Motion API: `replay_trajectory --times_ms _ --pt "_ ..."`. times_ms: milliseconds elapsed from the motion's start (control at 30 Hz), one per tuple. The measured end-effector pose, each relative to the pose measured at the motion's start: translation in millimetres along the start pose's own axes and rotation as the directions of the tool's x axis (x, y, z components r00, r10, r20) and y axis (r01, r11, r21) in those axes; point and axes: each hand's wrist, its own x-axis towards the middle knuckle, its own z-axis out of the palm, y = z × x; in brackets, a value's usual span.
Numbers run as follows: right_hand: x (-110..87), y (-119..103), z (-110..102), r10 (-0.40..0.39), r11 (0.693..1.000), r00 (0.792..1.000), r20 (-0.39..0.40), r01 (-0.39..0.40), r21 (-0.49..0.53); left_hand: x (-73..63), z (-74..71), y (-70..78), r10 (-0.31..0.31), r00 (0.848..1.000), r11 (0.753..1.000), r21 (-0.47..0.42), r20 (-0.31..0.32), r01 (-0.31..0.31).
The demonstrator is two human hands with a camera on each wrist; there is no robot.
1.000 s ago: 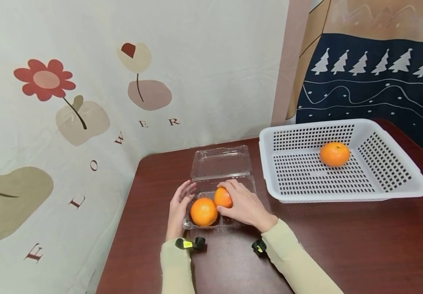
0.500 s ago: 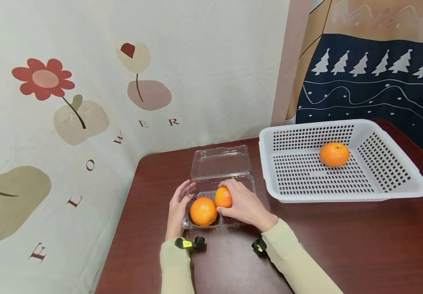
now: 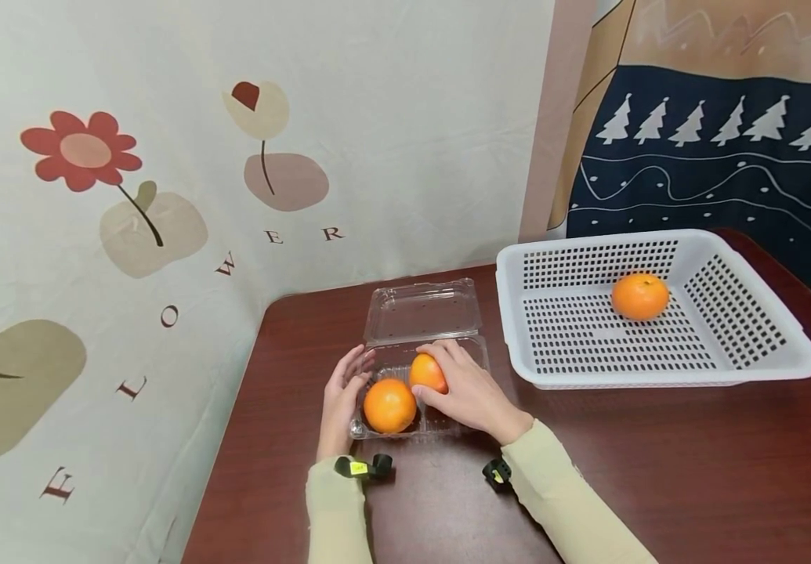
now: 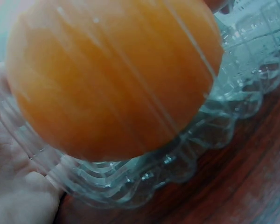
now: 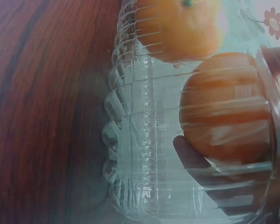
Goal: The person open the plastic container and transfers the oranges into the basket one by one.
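Observation:
A clear plastic clamshell box [image 3: 391, 355] lies opened on the table, its lid [image 3: 423, 309] folded back toward the wall. One orange [image 3: 389, 406] sits in the box's left part and fills much of the left wrist view. My right hand [image 3: 472, 395] grips a second orange [image 3: 428, 374] between thumb and fingers, inside the box just right of the first. Through the clear wall in the right wrist view, a finger [image 5: 192, 156] shows against that orange [image 5: 228, 107]. My left hand [image 3: 342, 399] rests along the box's left side, fingers loosely extended.
To the right stands a white perforated plastic basket [image 3: 535, 368] with a single orange [image 3: 640, 297] in it. The dark red wooden table [image 3: 624, 462] meets a curtain with printed flowers [image 3: 412, 157] behind the box.
My right hand and the orange it holds have risen slightly and tipped a little to the left. The left hand, the other oranges and the box stay where they were.

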Motion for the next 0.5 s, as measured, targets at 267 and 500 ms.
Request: replay_trajectory --times_ms 267,500 --pt "0.1 -2.2 0.7 0.034 0.999 0.999 0.005 -0.034 -0.014 0.8 -1.2 -1.8 0.007 1.0 1.0 -0.013 -0.002 -0.007" --pt "-0.6 -2.5 0.5 0.028 0.999 1.0 0.011 -0.028 -0.026 5.1 -5.4 -14.7 0.013 1.0 1.0 -0.012 -0.018 -0.013"
